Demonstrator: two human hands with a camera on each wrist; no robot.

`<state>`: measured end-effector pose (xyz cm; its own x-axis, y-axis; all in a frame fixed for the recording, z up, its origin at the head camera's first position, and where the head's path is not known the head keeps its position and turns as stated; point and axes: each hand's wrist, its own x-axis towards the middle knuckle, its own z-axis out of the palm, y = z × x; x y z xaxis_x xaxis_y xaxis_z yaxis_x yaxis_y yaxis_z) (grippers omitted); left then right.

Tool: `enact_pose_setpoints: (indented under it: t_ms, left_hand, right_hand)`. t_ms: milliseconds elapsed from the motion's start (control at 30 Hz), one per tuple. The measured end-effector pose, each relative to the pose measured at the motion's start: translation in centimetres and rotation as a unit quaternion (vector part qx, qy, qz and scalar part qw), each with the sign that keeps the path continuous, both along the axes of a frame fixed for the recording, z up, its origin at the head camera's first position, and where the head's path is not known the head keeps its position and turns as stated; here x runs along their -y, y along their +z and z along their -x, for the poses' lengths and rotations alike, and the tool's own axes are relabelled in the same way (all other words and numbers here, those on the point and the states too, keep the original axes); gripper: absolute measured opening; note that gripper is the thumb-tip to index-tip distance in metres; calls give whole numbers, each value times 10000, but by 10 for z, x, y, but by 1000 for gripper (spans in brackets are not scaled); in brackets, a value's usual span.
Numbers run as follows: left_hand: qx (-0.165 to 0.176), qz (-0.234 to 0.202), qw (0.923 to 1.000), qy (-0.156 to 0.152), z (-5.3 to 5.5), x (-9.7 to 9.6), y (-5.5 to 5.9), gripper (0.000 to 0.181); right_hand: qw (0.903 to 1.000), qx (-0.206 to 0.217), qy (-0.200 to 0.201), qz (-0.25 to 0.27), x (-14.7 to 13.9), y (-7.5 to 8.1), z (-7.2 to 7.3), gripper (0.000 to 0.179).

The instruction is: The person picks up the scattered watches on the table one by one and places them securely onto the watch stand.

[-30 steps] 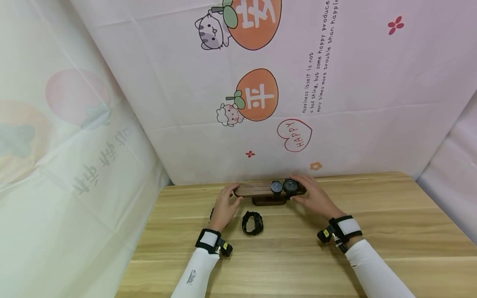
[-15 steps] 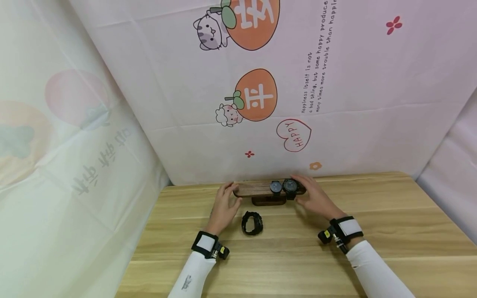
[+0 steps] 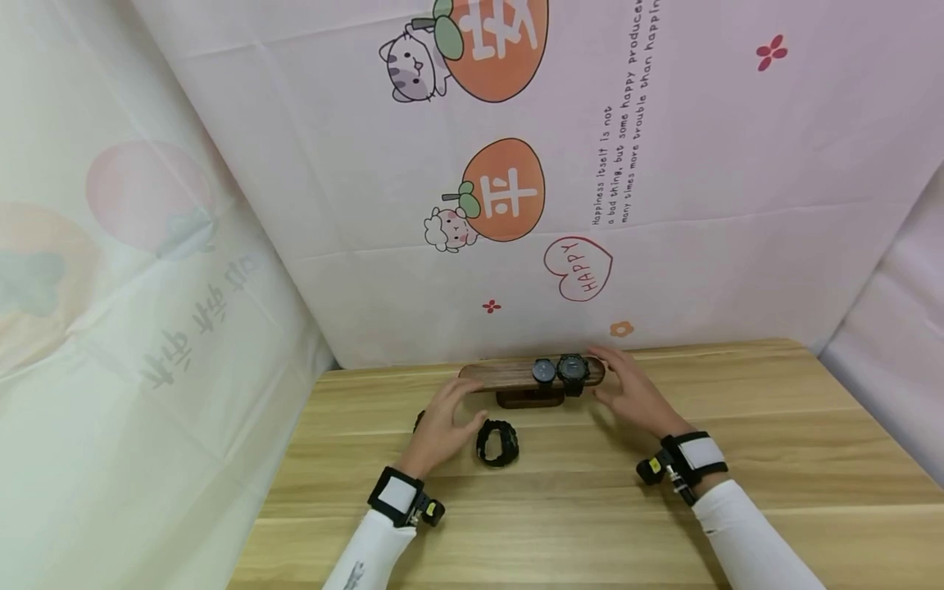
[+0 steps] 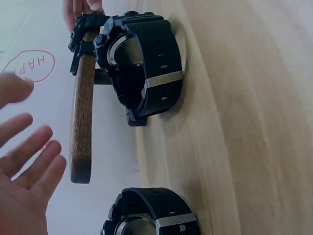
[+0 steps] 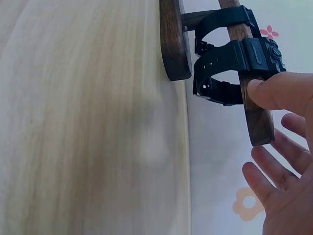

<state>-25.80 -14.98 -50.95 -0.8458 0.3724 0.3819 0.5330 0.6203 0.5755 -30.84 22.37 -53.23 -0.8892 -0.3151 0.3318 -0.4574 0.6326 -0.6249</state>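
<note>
A pale wooden tabletop point(image 3: 560, 516) with long, streaky grain runs back to a white cloth wall point(image 3: 737, 164), softly creased and printed with orange fruits, little animals, lines of lettering and a red heart point(image 3: 578, 269) (it reads HAPPY, turned sideways). Another white cloth point(image 3: 96, 328) hangs at the left, its fruit print much fainter. Against the back edge stands a dark wooden watch stand point(image 3: 501, 376), 2 black watches point(image 3: 573, 369) strapped side by side toward its right end. The right hand point(image 3: 634, 397) is around that end, fingers loosely extended and not clenched; whether the thumb touches the wood I cannot tell. The left hand point(image 3: 438, 426) is open, fingers spread, near the stand's other end. On the table, 1 looped black watch point(image 3: 510, 442) lies in front of the stand, and 1 more watch point(image 4: 161, 201) sits farther left, mostly hidden by the hand in the head view.
</note>
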Motion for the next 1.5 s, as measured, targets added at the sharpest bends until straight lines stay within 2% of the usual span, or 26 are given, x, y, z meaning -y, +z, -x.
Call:
enact_pose_setpoints:
  t_ms: [267, 500, 800, 1100, 1500]
  left_hand:
    - [408, 525, 9970, -389, -12, -2, 1, 63]
    - [863, 771, 9916, -575, -16, -6, -5, 74]
    - [758, 1379, 9862, -520, -18, -11, -10, 80]
    - [539, 1810, 9805, -541, -17, -14, -17, 76]
    - [580, 2009, 9765, -529, -18, -16, -19, 75]
  right_hand:
    - [10000, -5, 0, 65, -1, 0, -1, 78]
    - [9999, 70, -59, 112, -1, 1, -2, 75]
    - [9999, -18, -110, 56, 0, 2, -1, 66]
    - [9998, 38, -212, -26, 0, 2, -1, 65]
    - [9996, -65, -247, -94, -1, -1, -2, 65]
